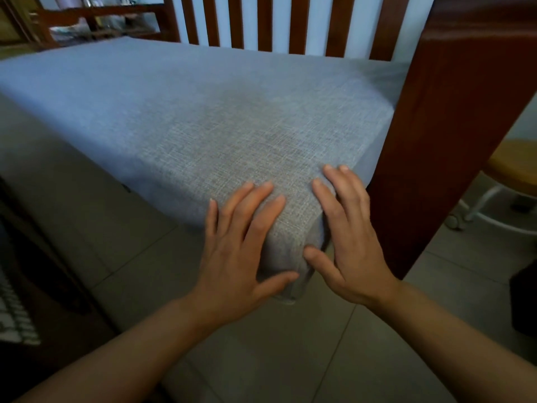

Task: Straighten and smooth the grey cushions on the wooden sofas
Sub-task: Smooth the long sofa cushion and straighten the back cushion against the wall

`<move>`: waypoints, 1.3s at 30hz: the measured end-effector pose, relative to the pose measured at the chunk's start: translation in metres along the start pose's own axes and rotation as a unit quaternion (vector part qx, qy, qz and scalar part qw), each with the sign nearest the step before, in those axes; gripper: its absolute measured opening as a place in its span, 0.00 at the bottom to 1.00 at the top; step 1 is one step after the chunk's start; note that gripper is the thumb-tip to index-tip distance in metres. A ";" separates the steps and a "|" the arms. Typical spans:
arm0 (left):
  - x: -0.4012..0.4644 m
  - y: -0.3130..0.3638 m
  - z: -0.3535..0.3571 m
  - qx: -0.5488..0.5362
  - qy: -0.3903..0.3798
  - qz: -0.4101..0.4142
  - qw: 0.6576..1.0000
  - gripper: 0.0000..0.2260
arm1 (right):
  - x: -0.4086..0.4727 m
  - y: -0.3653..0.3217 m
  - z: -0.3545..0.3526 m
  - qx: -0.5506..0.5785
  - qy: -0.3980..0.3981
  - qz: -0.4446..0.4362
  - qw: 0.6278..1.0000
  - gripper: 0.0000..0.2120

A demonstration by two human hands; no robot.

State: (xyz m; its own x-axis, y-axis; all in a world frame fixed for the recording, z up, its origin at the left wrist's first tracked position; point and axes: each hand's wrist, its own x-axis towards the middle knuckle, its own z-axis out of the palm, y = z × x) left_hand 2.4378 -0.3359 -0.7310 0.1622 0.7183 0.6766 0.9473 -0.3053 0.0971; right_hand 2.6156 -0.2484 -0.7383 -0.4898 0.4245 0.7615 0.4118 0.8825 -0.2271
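Head view, only one here: grey cushion (203, 112) lies flat on the wooden sofa seat, its near corner sticking out toward the camera, just left of the sofa's dark armrest post (441, 135). Both hands sit on that corner. Left hand (241, 251) is on the corner's left side, fingers spread & straight, palm flat on the fabric, prob. to push the cover taut w/o bunching it. Right hand (351, 242) is on the corner's right side, btwn corner and post, fingers also spread, thumb pressing the front fold; nothing pinched. Hands flank the corner so the fabric gets smoothed from both sides at once. Slatted backrest (270, 21) stands behind the cushion; a stool (511, 170) is beyond the post.
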 end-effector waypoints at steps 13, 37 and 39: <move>-0.033 -0.026 0.025 0.080 0.030 0.056 0.995 0.46 | -0.042 0.000 0.024 -0.066 -0.034 -0.121 0.990 0.56; -0.022 -0.025 0.101 0.042 0.217 0.101 0.970 0.28 | -0.024 0.050 0.048 -0.118 0.103 -0.172 0.973 0.47; -0.018 -0.025 0.096 0.036 0.224 0.098 0.969 0.28 | -0.020 0.047 0.045 -0.117 0.103 -0.165 0.974 0.49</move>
State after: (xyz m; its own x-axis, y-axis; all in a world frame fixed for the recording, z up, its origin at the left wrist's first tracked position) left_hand 2.4382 -0.2812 -0.8160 0.2202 0.3019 0.9276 0.9301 -0.3517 -0.1063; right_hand 2.6101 -0.2064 -0.7917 -0.4697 0.0550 0.8811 0.4346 0.8832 0.1766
